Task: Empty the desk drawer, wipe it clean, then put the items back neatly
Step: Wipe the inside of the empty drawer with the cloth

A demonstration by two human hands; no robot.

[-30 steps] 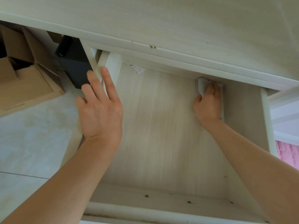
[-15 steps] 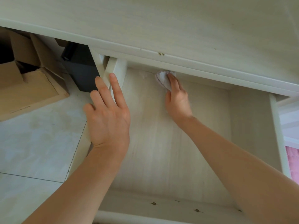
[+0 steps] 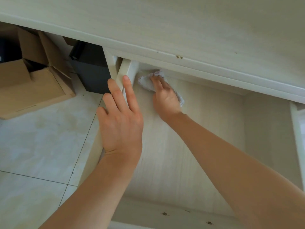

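The pale wooden drawer point(image 3: 214, 129) is pulled out below the desk top point(image 3: 181, 22), with nothing lying on its bottom but the cloth. My right hand point(image 3: 165, 98) presses a crumpled white cloth point(image 3: 145, 81) flat against the drawer bottom in the far left corner, its fingers straight on top of the cloth. My left hand point(image 3: 120, 119) rests with straight fingers on the drawer's left side wall point(image 3: 92, 156).
Left of the drawer on the tiled floor point(image 3: 33, 146) stand an open cardboard box point(image 3: 33, 86) and a dark grey bin point(image 3: 92, 75) under the desk. The drawer's right wall point(image 3: 298, 142) and front rail point(image 3: 173, 215) frame the view.
My right hand has swept the cloth along the drawer's far edge from the right corner to the left corner. The left hand has stayed on the left wall.
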